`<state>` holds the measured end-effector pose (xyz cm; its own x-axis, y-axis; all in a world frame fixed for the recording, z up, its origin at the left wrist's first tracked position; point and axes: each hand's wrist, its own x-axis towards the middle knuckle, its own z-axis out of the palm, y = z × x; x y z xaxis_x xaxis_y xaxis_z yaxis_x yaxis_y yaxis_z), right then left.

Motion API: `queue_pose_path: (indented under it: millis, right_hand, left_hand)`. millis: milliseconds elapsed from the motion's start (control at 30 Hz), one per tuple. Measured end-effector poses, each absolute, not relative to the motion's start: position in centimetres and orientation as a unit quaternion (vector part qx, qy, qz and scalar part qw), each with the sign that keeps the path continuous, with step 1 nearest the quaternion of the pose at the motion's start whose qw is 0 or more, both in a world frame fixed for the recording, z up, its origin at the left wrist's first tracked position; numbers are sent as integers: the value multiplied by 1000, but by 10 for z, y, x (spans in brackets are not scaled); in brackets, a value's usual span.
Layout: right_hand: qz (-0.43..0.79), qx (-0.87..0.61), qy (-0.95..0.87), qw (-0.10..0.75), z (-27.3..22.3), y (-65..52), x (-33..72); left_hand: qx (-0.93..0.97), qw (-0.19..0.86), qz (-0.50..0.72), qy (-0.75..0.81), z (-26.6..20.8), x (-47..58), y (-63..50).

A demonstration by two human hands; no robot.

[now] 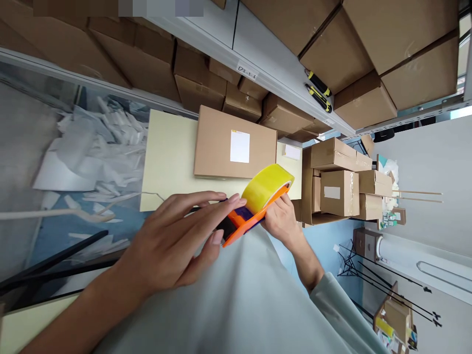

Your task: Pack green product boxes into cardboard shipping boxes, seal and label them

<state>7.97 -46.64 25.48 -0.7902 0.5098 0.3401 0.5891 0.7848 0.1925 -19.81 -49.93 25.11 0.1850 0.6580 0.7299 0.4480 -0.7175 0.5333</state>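
An orange and dark-blue tape dispenser [243,222] with a big roll of yellow tape [266,186] is held up in front of my body. My right hand [282,220] is closed around it from the far side, below the roll. My left hand [171,238] is at its black front end, thumb on the near side and long fingers reaching across the top. Whether those fingertips pinch the tape's loose end is hidden. Just beyond the dispenser, a flat brown cardboard box [217,147] with a white label [239,146] lies on the pale yellow table [165,157].
A small white box [291,152] is at the table's right end. Two yellow-black utility knives [318,91] lie on the shelf [265,49] above, among cardboard boxes. Stacked cartons [339,191] stand at right. White foam wrapping [92,152] piles up at left, near a pale cord [84,214].
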Motion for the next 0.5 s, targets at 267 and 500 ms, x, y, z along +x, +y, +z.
queue_pose_path:
  millis: [267, 500]
  right_hand:
    - [-90, -301, -941, 123, 247, -474, 94]
    - [-81, -304, -942, 117, 244, -477, 102]
  left_hand:
    - [747, 117, 535, 377, 256, -189, -501]
    - [744, 211, 517, 367, 270, -188, -494]
